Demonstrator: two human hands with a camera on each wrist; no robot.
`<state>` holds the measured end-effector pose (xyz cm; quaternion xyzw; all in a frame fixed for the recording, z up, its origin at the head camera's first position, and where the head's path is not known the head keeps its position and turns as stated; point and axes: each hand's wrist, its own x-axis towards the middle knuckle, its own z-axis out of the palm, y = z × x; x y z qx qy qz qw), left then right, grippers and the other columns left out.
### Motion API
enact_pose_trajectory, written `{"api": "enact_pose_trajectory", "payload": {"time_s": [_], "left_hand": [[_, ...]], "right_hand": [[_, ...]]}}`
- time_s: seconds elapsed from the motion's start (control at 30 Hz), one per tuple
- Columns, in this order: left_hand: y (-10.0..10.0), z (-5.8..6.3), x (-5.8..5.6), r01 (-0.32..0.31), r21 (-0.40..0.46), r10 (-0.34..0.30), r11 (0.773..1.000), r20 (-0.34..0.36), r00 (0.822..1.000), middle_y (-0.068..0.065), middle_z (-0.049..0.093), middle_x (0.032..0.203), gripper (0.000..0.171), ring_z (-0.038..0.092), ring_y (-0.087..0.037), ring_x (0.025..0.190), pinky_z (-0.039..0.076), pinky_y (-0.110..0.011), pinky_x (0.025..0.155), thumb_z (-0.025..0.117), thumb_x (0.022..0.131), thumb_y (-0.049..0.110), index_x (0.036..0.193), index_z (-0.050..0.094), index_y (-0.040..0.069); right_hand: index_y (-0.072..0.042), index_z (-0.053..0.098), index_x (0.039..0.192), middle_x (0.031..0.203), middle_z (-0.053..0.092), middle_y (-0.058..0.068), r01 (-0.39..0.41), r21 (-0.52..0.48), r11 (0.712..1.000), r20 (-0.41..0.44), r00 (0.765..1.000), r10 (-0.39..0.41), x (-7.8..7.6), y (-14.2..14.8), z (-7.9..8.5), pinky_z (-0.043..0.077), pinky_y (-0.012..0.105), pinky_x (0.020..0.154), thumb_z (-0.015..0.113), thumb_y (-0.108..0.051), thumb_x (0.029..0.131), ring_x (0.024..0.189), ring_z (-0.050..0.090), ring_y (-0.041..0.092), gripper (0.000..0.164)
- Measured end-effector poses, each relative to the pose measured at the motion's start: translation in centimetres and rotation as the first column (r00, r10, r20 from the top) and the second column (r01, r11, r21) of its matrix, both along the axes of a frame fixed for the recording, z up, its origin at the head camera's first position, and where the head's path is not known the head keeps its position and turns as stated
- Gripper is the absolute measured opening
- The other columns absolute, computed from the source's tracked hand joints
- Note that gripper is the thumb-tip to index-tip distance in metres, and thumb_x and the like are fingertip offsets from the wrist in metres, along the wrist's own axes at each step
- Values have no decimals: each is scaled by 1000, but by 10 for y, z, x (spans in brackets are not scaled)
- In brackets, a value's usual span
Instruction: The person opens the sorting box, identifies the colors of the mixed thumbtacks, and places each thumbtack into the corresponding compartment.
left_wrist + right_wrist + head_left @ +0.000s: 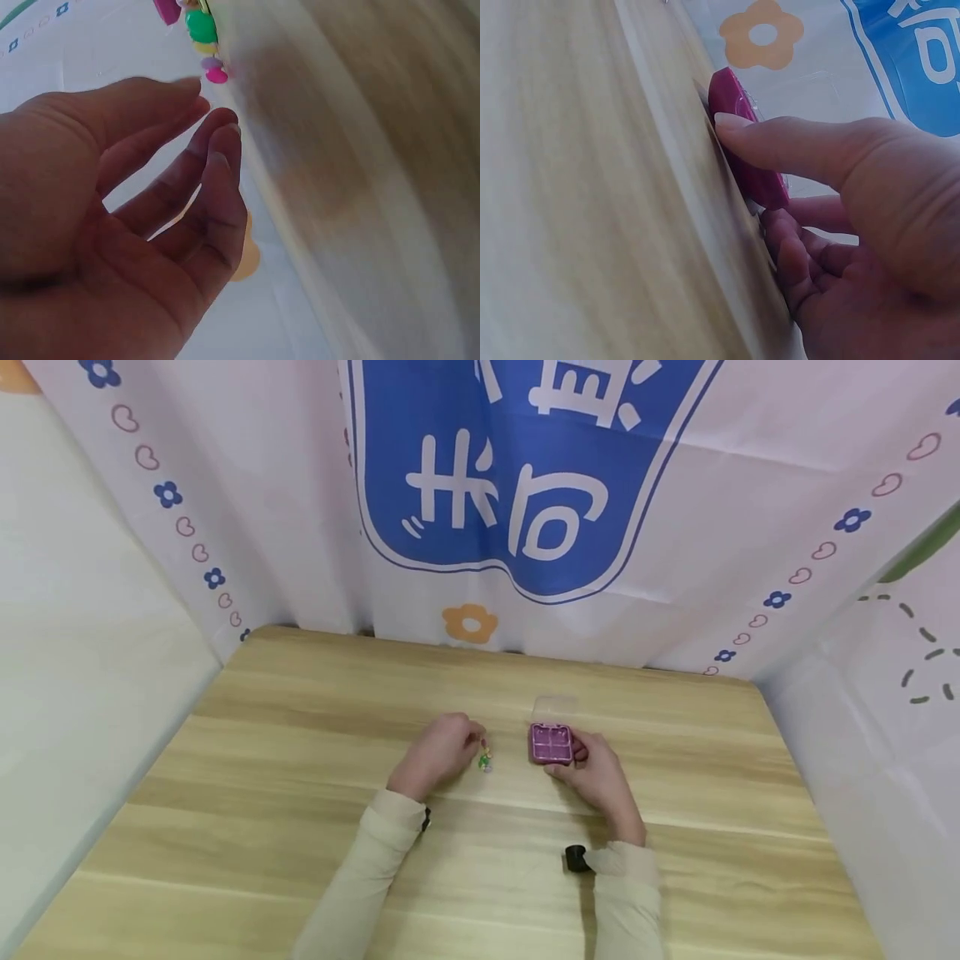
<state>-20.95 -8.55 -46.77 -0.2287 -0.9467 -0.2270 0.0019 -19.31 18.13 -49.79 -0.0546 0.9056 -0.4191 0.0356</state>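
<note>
A small magenta box (551,745) with several compartments stands with its hinged clear lid (555,708) raised. My right hand (602,774) grips the box at its right side, thumb at the near edge. In the right wrist view, that thumb lies against the magenta side wall (754,169), with the other fingers curled behind. To the left of the box, my left hand (442,750) appears to pinch the end of a short string of colourful beads (201,27), with pink, purple, yellow and green ones. Where thumb and string meet is partly hidden.
The wooden table (262,760) spreads around both hands. Behind it hangs a white curtain (750,502) with a blue printed panel. Black wrist straps with a camera (576,858) sit at the sleeves (626,893).
</note>
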Motion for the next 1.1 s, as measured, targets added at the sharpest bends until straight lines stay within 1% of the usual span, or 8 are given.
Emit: {"api": "enact_pose_trajectory", "payload": {"time_s": [0.13,0.27,0.43,0.6,0.77,0.87,1.0,1.1], "left_hand": [[7,-3,-2,0,-4,-1,1000,-41,999,3,60,74,12,52,-11,67,49,-30,62,63,85,6,79,71,13],[14,-2,-3,-3,-25,2,1000,-60,998,1,59,74,12,51,-13,67,49,-31,61,62,85,7,77,69,12],[17,-2,0,15,-65,-18,998,-45,999,-1,58,75,9,51,-13,67,49,-31,60,64,85,7,81,71,10],[18,-5,3,46,-77,-47,996,-5,999,1,59,77,8,53,-12,69,50,-29,63,67,83,7,80,72,11],[14,-4,-4,130,-99,-132,987,-16,991,4,57,68,17,51,-11,62,49,-28,58,64,83,3,70,67,12],[7,-2,-8,194,-140,-199,971,-21,980,5,55,63,23,49,-11,58,47,-27,54,61,85,3,65,62,14],[2,2,-12,258,-189,-267,947,-23,963,5,54,62,24,48,-10,56,47,-26,52,61,87,4,65,60,14],[0,4,-16,303,-191,-314,934,-28,949,4,55,64,22,49,-10,57,48,-25,53,61,87,4,67,61,13]], "right_hand": [[0,49,131,95,53,12,-5,10,1000,-35,999,5,-6,1,2,48,40,75,83,-22,70,84,49,24,74],[1,50,130,93,53,13,-12,6,1000,-56,998,12,-9,3,4,47,40,74,83,-19,70,83,49,25,71],[1,50,130,93,54,13,-8,-3,1000,-23,1000,8,-4,4,2,47,41,75,83,-20,70,83,49,25,72],[1,49,131,94,54,12,7,5,1000,2,1000,-7,3,9,-4,47,40,76,83,-22,70,85,49,25,74],[0,48,132,96,54,12,-1,-9,1000,6,1000,1,4,6,-4,47,40,78,83,-21,70,86,49,24,74],[0,49,132,96,54,12,-13,-21,1000,2,1000,13,2,3,-4,46,40,77,83,-21,70,86,49,24,73],[-1,48,132,95,54,12,-16,-25,1000,-1,1000,16,1,0,-2,46,39,76,83,-21,70,85,49,24,74],[-2,48,133,95,54,12,-6,-20,1000,2,1000,6,0,0,0,46,40,77,83,-21,70,85,49,24,74]]}}
